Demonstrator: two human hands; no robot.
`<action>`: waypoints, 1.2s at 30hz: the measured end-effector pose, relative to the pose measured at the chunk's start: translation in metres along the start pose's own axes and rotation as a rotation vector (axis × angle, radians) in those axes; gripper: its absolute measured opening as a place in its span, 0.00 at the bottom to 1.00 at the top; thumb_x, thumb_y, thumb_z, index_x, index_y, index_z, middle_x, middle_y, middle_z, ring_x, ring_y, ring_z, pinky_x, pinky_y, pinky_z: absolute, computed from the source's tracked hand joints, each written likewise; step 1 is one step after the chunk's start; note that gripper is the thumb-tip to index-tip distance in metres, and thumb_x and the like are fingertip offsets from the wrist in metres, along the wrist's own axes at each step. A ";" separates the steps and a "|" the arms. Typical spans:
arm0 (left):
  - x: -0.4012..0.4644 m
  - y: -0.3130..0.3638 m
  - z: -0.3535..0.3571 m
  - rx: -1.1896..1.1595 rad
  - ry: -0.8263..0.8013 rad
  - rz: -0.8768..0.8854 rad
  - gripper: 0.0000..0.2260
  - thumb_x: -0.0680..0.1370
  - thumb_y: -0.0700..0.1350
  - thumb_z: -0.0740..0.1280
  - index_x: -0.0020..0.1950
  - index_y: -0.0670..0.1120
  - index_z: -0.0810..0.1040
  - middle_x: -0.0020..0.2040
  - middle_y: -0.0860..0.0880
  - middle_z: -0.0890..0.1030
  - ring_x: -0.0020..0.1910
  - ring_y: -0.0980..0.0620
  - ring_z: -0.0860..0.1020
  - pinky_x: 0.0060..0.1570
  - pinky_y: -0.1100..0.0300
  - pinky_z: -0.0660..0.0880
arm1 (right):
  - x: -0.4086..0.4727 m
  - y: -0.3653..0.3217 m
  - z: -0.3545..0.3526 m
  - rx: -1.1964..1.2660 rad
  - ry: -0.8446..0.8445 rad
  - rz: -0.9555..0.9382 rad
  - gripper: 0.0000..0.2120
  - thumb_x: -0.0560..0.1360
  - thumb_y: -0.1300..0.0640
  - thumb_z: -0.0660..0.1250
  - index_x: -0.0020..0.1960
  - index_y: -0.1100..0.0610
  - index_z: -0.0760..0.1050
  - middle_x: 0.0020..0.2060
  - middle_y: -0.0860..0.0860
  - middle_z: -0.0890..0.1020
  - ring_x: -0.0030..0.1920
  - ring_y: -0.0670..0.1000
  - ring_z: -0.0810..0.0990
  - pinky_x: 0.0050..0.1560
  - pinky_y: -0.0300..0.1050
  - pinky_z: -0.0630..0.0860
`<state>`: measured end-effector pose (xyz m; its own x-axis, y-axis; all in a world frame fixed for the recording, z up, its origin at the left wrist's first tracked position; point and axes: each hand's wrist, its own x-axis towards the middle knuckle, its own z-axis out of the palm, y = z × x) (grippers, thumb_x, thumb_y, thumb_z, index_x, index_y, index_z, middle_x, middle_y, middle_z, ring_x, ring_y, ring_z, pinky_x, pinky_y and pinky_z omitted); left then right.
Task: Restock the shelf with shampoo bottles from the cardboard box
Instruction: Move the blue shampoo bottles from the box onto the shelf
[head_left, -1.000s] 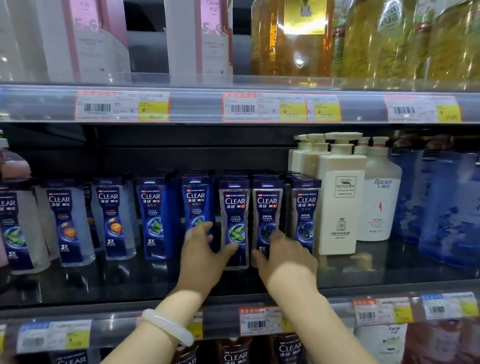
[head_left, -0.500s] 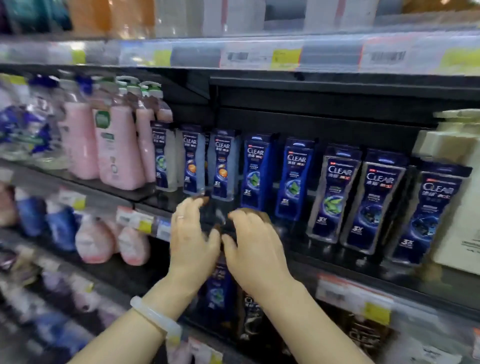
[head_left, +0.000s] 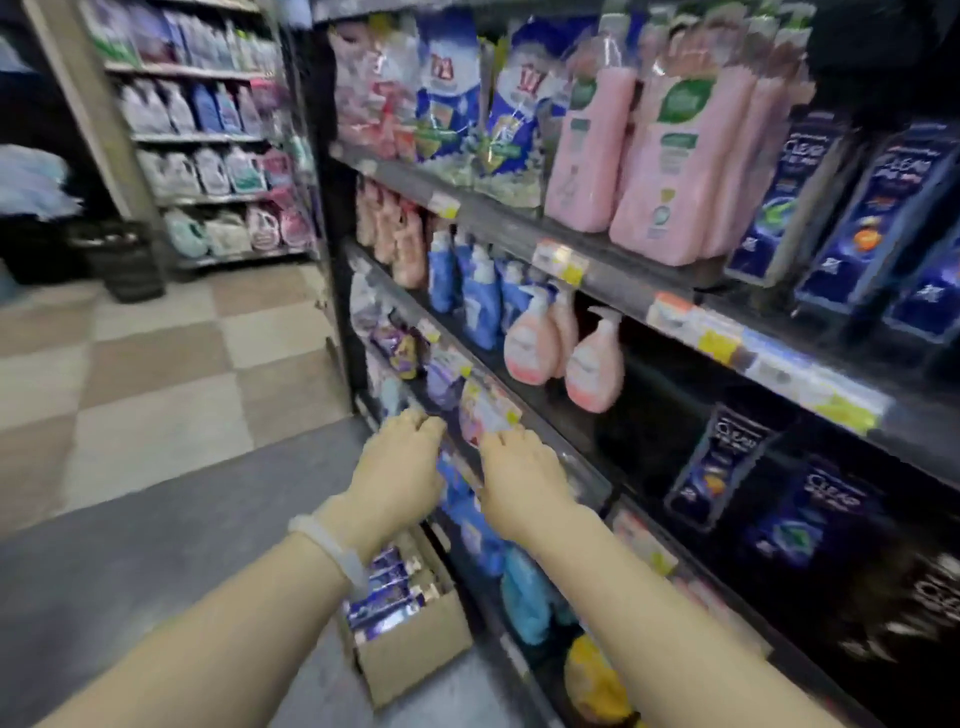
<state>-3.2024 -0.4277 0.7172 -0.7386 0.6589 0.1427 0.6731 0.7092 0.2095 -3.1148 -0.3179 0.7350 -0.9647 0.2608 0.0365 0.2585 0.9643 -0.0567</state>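
Observation:
A cardboard box (head_left: 415, 657) stands on the floor against the shelf's foot, with several blue shampoo bottles (head_left: 387, 597) lying in it. My left hand (head_left: 400, 467) and my right hand (head_left: 519, 480) hang side by side in the air above the box, fingers loosely curled, holding nothing. A white bangle sits on my left wrist. Blue CLEAR shampoo bottles (head_left: 872, 223) stand on the shelf (head_left: 623, 283) at the upper right, and more of them (head_left: 719, 467) stand one level lower.
Pink pump bottles (head_left: 670, 156) and refill pouches (head_left: 447, 93) fill the shelf to the left of the CLEAR bottles. Lower shelves hold pink and blue soap bottles (head_left: 535, 338). A checkered floor (head_left: 156, 364) and a farther shelf of detergent (head_left: 208, 156) lie to the left.
My view has swung left and down from the CLEAR row to the aisle floor and the box. Both hands have drawn away from the shelf bottles and dropped lower, empty.

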 end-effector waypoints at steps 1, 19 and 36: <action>-0.002 -0.021 0.000 0.011 -0.017 -0.020 0.22 0.72 0.46 0.68 0.64 0.44 0.70 0.61 0.44 0.71 0.62 0.42 0.69 0.59 0.51 0.70 | 0.012 -0.018 0.008 -0.003 -0.027 -0.022 0.15 0.75 0.59 0.60 0.61 0.61 0.66 0.60 0.59 0.72 0.63 0.60 0.69 0.59 0.52 0.67; 0.069 -0.245 0.036 -0.027 -0.264 -0.278 0.24 0.75 0.46 0.66 0.69 0.44 0.66 0.66 0.43 0.69 0.66 0.43 0.66 0.63 0.52 0.68 | 0.210 -0.122 0.108 0.072 -0.268 0.049 0.18 0.74 0.57 0.65 0.61 0.61 0.66 0.60 0.59 0.72 0.62 0.61 0.69 0.56 0.52 0.70; 0.313 -0.360 0.142 -0.022 -0.517 -0.159 0.22 0.76 0.46 0.66 0.68 0.42 0.66 0.65 0.41 0.70 0.65 0.42 0.67 0.61 0.52 0.68 | 0.439 -0.094 0.221 0.231 -0.421 0.248 0.19 0.75 0.57 0.65 0.63 0.61 0.66 0.61 0.59 0.71 0.62 0.61 0.69 0.58 0.52 0.70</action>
<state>-3.6705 -0.4414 0.5492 -0.7133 0.5851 -0.3857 0.5493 0.8086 0.2107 -3.5738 -0.3038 0.5358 -0.8251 0.3927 -0.4063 0.5089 0.8289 -0.2322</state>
